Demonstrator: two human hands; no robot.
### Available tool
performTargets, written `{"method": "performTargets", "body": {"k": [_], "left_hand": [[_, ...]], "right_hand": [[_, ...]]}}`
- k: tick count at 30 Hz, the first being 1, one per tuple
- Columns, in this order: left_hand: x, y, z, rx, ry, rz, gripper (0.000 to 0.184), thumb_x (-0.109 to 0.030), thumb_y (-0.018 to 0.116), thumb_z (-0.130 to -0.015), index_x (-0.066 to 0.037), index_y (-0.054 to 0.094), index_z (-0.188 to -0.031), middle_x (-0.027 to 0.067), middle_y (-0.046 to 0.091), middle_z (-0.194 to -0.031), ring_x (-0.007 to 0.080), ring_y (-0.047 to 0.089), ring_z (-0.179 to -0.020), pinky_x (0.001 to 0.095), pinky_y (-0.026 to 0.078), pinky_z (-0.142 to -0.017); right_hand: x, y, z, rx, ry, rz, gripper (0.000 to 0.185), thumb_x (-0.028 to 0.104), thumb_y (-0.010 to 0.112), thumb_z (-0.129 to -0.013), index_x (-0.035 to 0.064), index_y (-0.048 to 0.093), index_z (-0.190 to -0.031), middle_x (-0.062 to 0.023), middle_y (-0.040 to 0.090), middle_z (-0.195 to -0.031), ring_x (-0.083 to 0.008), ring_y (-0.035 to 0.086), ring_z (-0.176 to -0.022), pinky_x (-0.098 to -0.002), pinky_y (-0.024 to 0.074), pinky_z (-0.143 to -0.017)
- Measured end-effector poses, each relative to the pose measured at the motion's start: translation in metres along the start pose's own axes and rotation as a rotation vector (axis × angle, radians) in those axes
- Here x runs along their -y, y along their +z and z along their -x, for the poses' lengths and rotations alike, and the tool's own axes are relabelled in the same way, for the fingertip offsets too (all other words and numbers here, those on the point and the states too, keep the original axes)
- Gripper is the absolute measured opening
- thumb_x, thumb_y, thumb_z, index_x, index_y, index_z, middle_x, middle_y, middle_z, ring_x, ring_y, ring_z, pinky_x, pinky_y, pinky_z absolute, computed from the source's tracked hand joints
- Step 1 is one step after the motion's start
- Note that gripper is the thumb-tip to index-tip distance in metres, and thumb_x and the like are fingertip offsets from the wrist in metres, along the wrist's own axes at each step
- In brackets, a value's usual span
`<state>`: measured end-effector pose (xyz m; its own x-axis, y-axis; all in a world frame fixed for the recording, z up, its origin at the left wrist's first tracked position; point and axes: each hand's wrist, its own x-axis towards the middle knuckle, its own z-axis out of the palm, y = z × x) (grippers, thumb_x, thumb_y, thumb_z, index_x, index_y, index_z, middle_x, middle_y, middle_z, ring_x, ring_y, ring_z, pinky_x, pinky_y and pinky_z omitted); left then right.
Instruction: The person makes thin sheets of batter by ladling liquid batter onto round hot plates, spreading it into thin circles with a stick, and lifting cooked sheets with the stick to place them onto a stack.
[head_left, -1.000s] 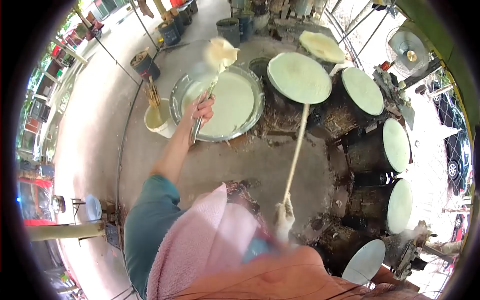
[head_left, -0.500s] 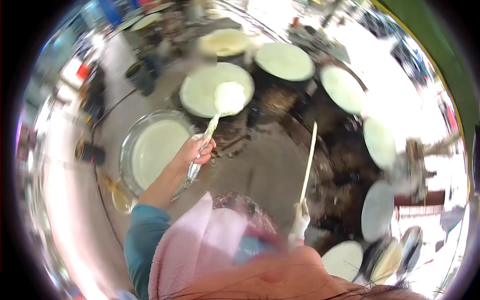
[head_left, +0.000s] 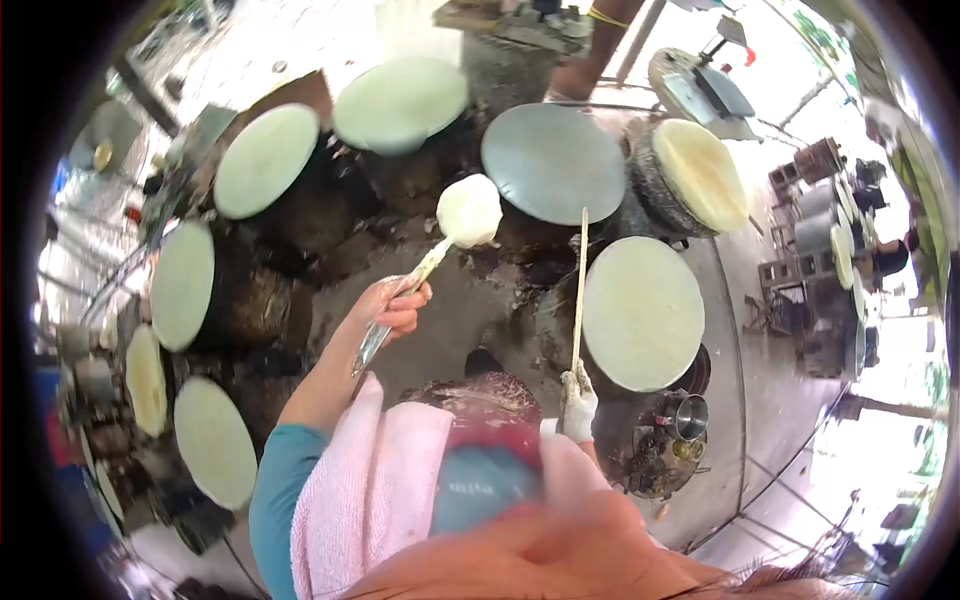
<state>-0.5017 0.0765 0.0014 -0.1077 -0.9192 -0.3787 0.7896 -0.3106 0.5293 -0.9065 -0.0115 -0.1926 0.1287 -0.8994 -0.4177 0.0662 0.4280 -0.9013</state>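
My left hand [head_left: 393, 307], bare, is closed round the handle of a ladle [head_left: 470, 211] whose round end is heaped with pale batter. The ladle is held over the dark ground, left of a bare grey griddle plate [head_left: 552, 162]. In a whitish glove, my right hand [head_left: 578, 402] grips a thin wooden stick [head_left: 580, 290] that points up, its tip at the grey plate's lower edge. Just right of the stick lies a round plate covered with a pale sheet [head_left: 643, 313].
More pale-covered round plates [head_left: 267, 160] curve round on dark stoves at the left and top. A thick yellowish stack [head_left: 700, 175] stands at the upper right. Below it on the right is a small tray with a metal pot [head_left: 690, 417]. A person is partly visible at the far right.
The view has swung round to the right, bringing the grey plate in front of me. The ladle and stick stay in my hands; the batter basin has left the view.
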Motion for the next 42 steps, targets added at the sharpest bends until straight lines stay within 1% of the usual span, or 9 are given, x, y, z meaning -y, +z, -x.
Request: {"method": "performTargets", "body": {"k": [12,16,19,23,24,27,31,37,42], "left_hand": [[-0.099,0.07,-0.37,0.02,-0.112,-0.497,0.026,-0.018,0.037,-0.1,0.002,0.049,-0.089,-0.0035,0.034,-0.057,0.0067,0.03,-0.04,0.027,0.027,-0.041],[-0.072,0.066,-0.444,-0.029,-0.1,-0.513,0.024,-0.016,0.04,-0.098,0.002,0.049,-0.086,-0.0002,0.041,-0.058,0.0094,0.036,-0.042,0.0277,0.029,-0.041],[-0.051,0.038,-0.481,-0.077,-0.017,-0.702,0.025,-0.019,0.047,-0.095,0.002,0.05,-0.082,0.0027,0.048,-0.059,0.0114,0.042,-0.043,0.0289,0.032,-0.042],[-0.073,0.004,-0.499,-0.11,0.049,-1.01,0.028,-0.023,0.056,-0.089,0.002,0.051,-0.079,0.0049,0.051,-0.057,0.0136,0.047,-0.044,0.0323,0.039,-0.044],[-0.085,-0.004,-0.497,-0.111,0.056,-1.102,0.027,-0.023,0.057,-0.089,0.002,0.051,-0.08,0.0049,0.05,-0.057,0.0137,0.047,-0.043,0.0325,0.04,-0.044],[-0.112,-0.044,-0.501,-0.06,0.371,-1.45,0.028,-0.024,0.058,-0.088,0.003,0.055,-0.089,0.0202,0.061,-0.071,0.0347,0.061,-0.061,0.0426,0.047,-0.059],[-0.155,-0.071,-0.49,-0.03,0.4,-1.613,0.034,-0.025,0.058,-0.087,0.004,0.054,-0.106,0.0283,0.063,-0.082,0.0465,0.061,-0.079,0.0499,0.048,-0.071],[-0.183,-0.099,-0.482,-0.024,0.349,-1.728,0.036,-0.024,0.057,-0.089,0.003,0.053,-0.112,0.0289,0.063,-0.082,0.0462,0.061,-0.08,0.0504,0.049,-0.069],[-0.21,-0.091,-0.463,-0.108,0.511,-1.614,0.035,-0.022,0.057,-0.089,0.004,0.051,-0.112,0.028,0.063,-0.079,0.0453,0.062,-0.078,0.0483,0.049,-0.066]], "right_hand": [[0.113,0.093,-0.172,-0.212,-0.258,-0.038,0.047,0.012,0.059,-0.094,-0.0059,0.045,-0.134,-0.013,0.053,-0.134,-0.016,0.053,-0.117,-0.0267,0.0394,-0.1],[0.142,0.136,-0.214,-0.375,-0.349,0.424,0.05,0.027,0.059,-0.093,0.0024,0.048,-0.134,-0.0203,0.06,-0.121,-0.0316,0.061,-0.107,-0.0347,0.0464,-0.091],[0.128,0.159,-0.235,-0.446,-0.013,0.859,0.048,0.03,0.057,-0.094,0.0095,0.047,-0.136,-0.0162,0.065,-0.108,-0.0213,0.065,-0.092,-0.0314,0.0481,-0.083],[0.109,0.187,-0.243,-0.509,-0.026,0.588,0.047,0.028,0.056,-0.094,0.0089,0.048,-0.136,-0.0104,0.067,-0.098,-0.0176,0.063,-0.085,-0.0298,0.0487,-0.08],[0.059,0.187,-0.268,-0.463,-0.193,0.225,0.04,0.027,0.057,-0.094,0.012,0.055,-0.13,-0.0022,0.06,-0.077,-0.0118,0.057,-0.065,-0.0258,0.0487,-0.062],[0.15,0.259,-0.257,-0.407,0.236,-0.173,0.033,0.029,0.06,-0.092,0.0179,0.061,-0.123,0.0066,0.043,-0.059,-0.0045,0.037,-0.043,-0.0206,0.0299,-0.037],[0.14,0.261,-0.263,-0.568,-0.088,0.276,0.038,0.022,0.06,-0.093,0.0047,0.057,-0.127,-0.0064,0.07,-0.099,-0.009,0.063,-0.087,-0.0245,0.0477,-0.085],[0.114,0.269,-0.286,-0.348,0.175,-0.177,0.039,0.016,0.062,-0.092,0.003,0.056,-0.128,0.0033,0.061,-0.084,-0.0023,0.05,-0.07,-0.0164,0.0414,-0.062],[0.128,0.23,-0.281,-0.462,-0.177,0.132,0.038,0.01,0.062,-0.091,-0.0045,0.055,-0.126,0.0018,0.063,-0.098,-0.0077,0.057,-0.087,-0.0197,0.0479,-0.077]]}}
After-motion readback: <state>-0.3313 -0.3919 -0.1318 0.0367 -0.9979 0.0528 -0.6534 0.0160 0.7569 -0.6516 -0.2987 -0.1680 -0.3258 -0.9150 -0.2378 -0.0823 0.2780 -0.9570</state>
